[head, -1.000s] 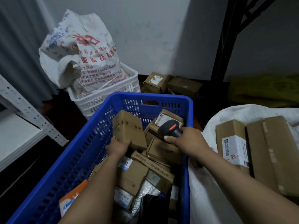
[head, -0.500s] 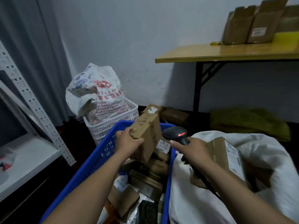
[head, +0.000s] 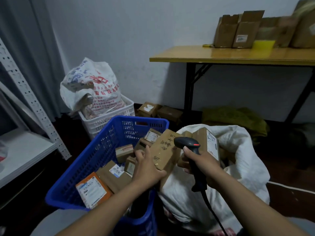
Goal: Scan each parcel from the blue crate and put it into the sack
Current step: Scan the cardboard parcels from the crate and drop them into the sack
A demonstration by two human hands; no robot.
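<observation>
Left hand [head: 146, 169] gripping a brown parcel [head: 164, 150] above the blue crate's [head: 88, 169] right rim, right hand [head: 202, 165] wrapped around a black scanner [head: 188, 144], white sack [head: 245, 160] just beside

One view: wide-angle head cam, facing forward and down. Left hand [head: 146, 169], right hand [head: 202, 165] close, lower centre. Blue crate [head: 95, 159] lower left, sack [head: 247, 167] lower right. Table [head: 238, 56] far, upper right.

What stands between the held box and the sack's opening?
Only the right hand with the scanner, just right of the box the left hand holds; the sack beyond lies open, parcels already inside.
</observation>
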